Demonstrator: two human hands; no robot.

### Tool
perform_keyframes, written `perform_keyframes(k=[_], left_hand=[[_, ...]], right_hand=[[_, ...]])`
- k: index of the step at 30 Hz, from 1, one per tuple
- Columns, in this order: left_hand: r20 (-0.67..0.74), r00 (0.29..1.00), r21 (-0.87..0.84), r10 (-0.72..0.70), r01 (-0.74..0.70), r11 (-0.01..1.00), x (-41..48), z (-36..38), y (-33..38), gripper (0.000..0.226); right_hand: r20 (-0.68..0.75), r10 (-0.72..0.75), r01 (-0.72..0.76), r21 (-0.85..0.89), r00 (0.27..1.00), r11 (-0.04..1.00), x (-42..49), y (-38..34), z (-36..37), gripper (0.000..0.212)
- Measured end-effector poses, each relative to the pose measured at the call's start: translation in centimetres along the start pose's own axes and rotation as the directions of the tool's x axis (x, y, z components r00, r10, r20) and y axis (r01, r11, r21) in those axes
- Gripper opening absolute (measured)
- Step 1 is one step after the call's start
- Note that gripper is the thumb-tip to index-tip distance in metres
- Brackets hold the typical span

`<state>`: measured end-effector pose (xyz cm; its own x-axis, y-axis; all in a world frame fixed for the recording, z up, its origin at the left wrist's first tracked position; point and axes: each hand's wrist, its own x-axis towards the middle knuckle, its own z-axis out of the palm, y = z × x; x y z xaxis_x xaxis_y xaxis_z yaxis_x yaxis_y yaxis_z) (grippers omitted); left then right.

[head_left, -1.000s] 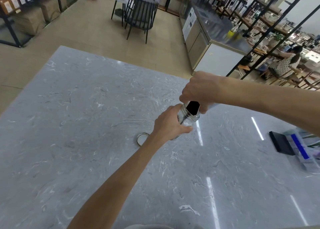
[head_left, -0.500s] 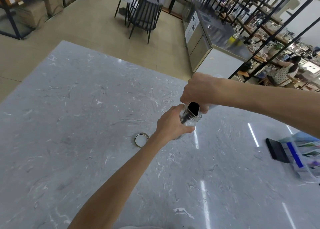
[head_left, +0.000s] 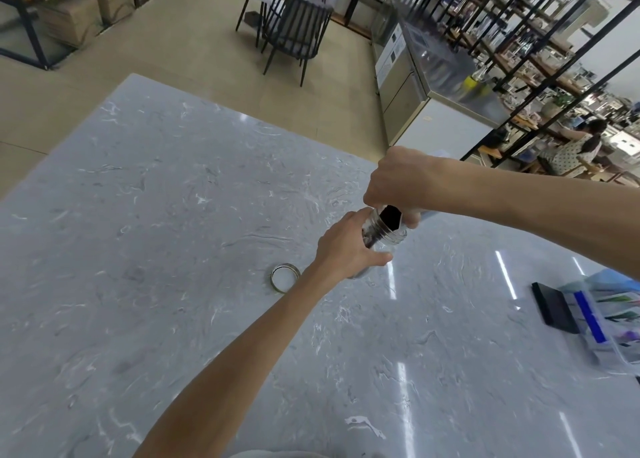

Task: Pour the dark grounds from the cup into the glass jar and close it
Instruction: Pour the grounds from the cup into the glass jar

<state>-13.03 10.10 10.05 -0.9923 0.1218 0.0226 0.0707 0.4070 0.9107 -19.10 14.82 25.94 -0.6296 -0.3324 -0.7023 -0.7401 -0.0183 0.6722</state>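
Note:
A clear glass jar [head_left: 382,238] stands tilted on the grey marble table [head_left: 173,250], and my left hand [head_left: 346,250] is wrapped around its body. My right hand [head_left: 398,184] grips a pale cup [head_left: 427,213] tipped over the jar's threaded mouth. The cup is squeezed into a spout, and dark grounds [head_left: 389,217] show at its lip and inside the jar's neck. Most of the cup is hidden by my fingers. The jar's round metal lid [head_left: 284,277] lies flat on the table to the left of the jar.
A black flat object [head_left: 554,307] and a clear plastic box with coloured items [head_left: 609,319] lie at the table's right edge. Beyond the table are a dark chair [head_left: 294,28], a steel counter [head_left: 440,87] and shelving; a person sits at far right.
Both hands keep their grip on jar and cup. The view has shifted slightly, and dark grounds now show further down inside the jar's neck.

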Motion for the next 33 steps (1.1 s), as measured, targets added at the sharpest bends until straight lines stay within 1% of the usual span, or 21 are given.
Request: perform_keyframes(k=[5, 10, 17, 24, 33], left_hand=[[0.004, 1.000, -0.030, 0.003, -0.003, 1.000, 0.1, 0.1, 0.0, 0.081], [-0.002, 1.000, -0.051, 0.018, -0.018, 0.999, 0.3, 0.4, 0.4, 0.081], [-0.010, 1.000, -0.055, 0.002, -0.002, 0.998, 0.5, 1.0, 0.2, 0.080], [-0.012, 1.000, -0.074, 0.002, -0.003, 0.997, 0.5, 1.2, -0.3, 0.078], [-0.004, 1.000, -0.105, 0.004, -0.004, 0.994, 0.9, 1.4, -0.3, 0.072]], right_hand=[[0.026, 0.007, -0.006, -0.020, 1.000, 1.000, 0.2, -0.1, 0.0, 0.049], [0.037, 0.021, -0.020, -0.021, 0.999, 1.000, 0.3, 0.1, 0.2, 0.043], [0.072, -0.007, 0.011, -0.061, 0.997, 0.998, 0.6, -0.2, -0.2, 0.040], [0.060, 0.005, -0.001, -0.063, 0.998, 0.998, 1.2, -0.9, -0.2, 0.037], [0.095, 0.018, -0.010, -0.089, 0.995, 0.996, 1.4, -1.3, -0.8, 0.031]])
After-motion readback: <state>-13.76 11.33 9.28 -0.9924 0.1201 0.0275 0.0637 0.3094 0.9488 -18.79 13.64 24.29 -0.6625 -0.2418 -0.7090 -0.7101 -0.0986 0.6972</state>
